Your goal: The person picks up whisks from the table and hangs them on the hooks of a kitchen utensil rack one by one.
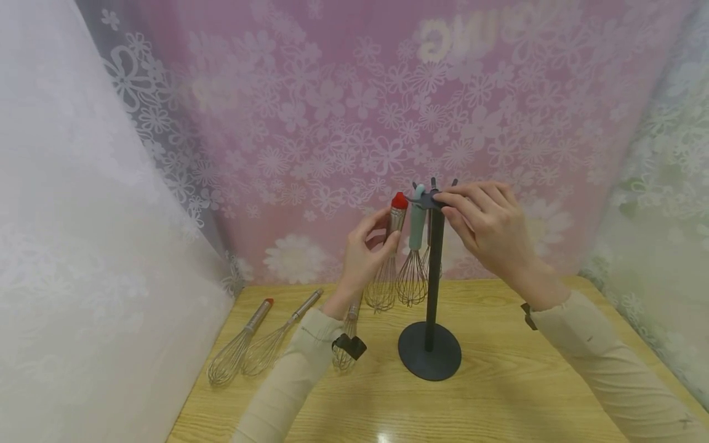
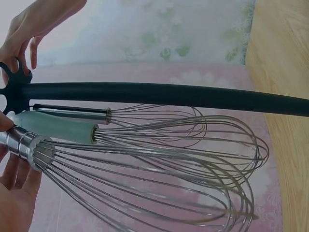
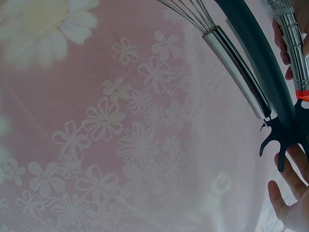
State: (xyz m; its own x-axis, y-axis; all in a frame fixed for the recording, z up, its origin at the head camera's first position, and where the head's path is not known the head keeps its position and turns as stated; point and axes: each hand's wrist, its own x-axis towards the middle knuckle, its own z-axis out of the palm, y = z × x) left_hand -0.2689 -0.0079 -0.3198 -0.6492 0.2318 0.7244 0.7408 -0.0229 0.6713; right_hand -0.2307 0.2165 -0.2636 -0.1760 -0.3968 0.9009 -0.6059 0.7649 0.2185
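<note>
My left hand [image 1: 362,252] grips the metal handle of a red-tipped whisk [image 1: 394,224], held upright, wires down, just left of the black stand [image 1: 436,277]. Its red tip is level with the stand's hooked top. From that top hang a mint-handled whisk [image 1: 418,227] and a metal-handled whisk [image 3: 236,72], the latter partly behind the pole in the head view. My right hand [image 1: 490,224] rests its fingertips on the stand's top from the right, the thumb apart from the pole. Several black hooks [image 3: 281,162] spread from the top.
At the left of the wooden table [image 1: 498,375] lie a red-tipped whisk [image 1: 244,338] and a slim metal whisk [image 1: 282,332]. Another whisk [image 1: 346,351] lies partly behind my left wrist. The stand's round base [image 1: 415,363] sits near mid-table. Flowered curtains [image 1: 332,123] enclose the back and sides.
</note>
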